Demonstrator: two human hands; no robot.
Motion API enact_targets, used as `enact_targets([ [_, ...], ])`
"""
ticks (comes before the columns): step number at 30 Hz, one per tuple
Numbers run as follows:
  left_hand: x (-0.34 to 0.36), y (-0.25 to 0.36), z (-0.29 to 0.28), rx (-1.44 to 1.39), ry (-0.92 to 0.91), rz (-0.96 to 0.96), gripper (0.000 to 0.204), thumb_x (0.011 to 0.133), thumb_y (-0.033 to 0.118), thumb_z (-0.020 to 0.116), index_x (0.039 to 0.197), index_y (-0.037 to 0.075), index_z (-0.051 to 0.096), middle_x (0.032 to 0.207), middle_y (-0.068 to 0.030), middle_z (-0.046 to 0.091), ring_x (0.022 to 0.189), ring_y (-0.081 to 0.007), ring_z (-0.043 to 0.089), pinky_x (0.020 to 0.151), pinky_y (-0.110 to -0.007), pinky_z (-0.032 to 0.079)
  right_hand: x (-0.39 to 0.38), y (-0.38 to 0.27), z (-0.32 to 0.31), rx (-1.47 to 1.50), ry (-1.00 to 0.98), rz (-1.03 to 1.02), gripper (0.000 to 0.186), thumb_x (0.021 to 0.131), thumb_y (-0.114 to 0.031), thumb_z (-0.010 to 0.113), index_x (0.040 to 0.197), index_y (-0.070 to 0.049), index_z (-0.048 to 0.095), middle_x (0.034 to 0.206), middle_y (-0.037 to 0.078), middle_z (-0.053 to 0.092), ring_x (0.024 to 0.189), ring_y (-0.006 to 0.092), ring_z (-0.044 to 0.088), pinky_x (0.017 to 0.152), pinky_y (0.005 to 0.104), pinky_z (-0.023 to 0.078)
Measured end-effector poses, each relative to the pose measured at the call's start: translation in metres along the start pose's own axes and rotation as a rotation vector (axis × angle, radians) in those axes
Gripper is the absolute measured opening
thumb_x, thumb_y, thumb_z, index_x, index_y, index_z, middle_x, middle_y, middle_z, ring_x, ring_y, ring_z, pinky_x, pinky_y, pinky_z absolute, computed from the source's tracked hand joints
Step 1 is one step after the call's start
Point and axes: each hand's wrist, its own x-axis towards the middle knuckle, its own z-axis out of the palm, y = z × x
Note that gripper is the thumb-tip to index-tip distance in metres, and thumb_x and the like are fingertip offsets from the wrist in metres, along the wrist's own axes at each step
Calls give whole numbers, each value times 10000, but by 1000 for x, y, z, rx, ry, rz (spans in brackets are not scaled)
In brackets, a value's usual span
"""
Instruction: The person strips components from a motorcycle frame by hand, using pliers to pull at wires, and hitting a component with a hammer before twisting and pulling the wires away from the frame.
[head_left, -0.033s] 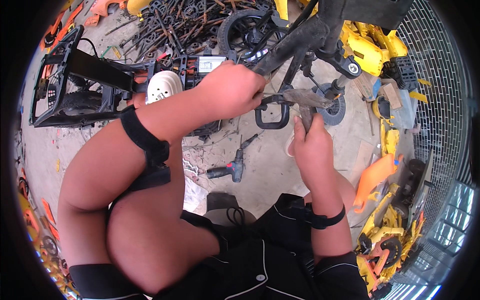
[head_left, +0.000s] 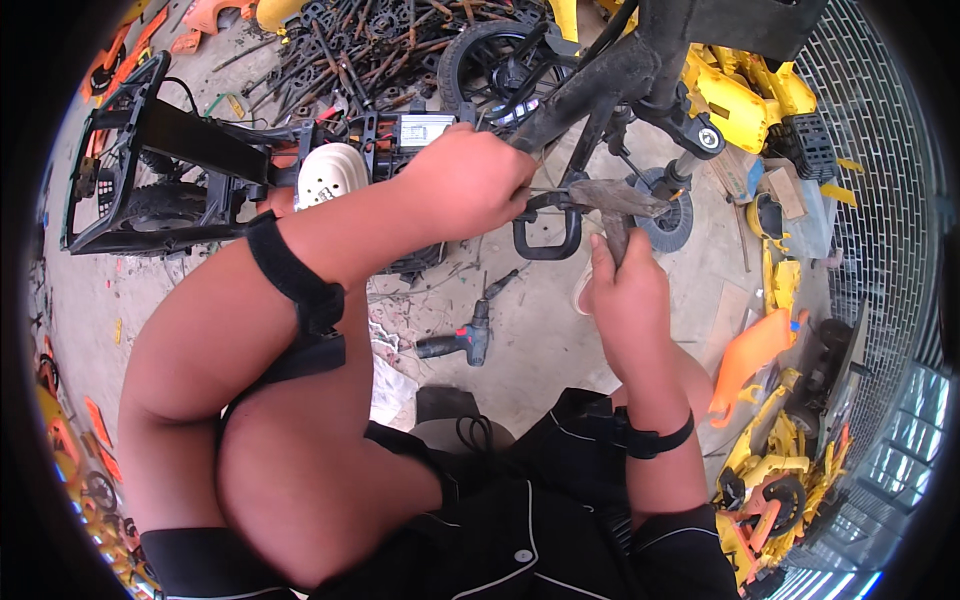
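Observation:
My right hand (head_left: 632,300) is closed round the handle of a hammer (head_left: 618,198) with a worn, greyish-brown head. My left hand (head_left: 468,180) makes a fist just left of the hammer. From it a thin metal shaft (head_left: 548,189) points right and meets the hammer head or passes close by it; its handle is hidden, so I cannot tell the kind of tool. Both hands are by a dark metal vehicle frame (head_left: 585,95), which slants in from the upper right. A black loop-shaped bar (head_left: 547,243) hangs just below the shaft.
A cordless drill (head_left: 474,338) lies on the concrete floor. My left foot, in a white clog (head_left: 332,175), is beside a black frame (head_left: 200,140) on the left. Rusty metal parts (head_left: 350,50) and a wheel (head_left: 500,70) are behind. Yellow and orange plastic parts (head_left: 750,355) lie right.

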Motion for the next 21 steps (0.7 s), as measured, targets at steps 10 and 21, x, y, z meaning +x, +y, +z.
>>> enact_targets([
  [10, 6, 11, 8, 63, -22, 29, 178, 874, 234, 675, 791, 80, 706, 710, -122, 710, 713, -341, 710, 779, -451, 510, 1, 5, 2, -71, 49, -84, 363, 1034, -339, 635, 1110, 9, 566, 823, 299, 696, 788, 523, 687, 691, 589, 536],
  [21, 8, 13, 11, 87, 19, -8, 183, 889, 218, 650, 786, 75, 699, 727, -133, 716, 719, -350, 712, 774, -452, 513, 3, -3, -14, 6, -34, -41, 378, 1043, -346, 622, 1126, 11, 529, 841, 302, 694, 816, 520, 684, 683, 577, 536],
])
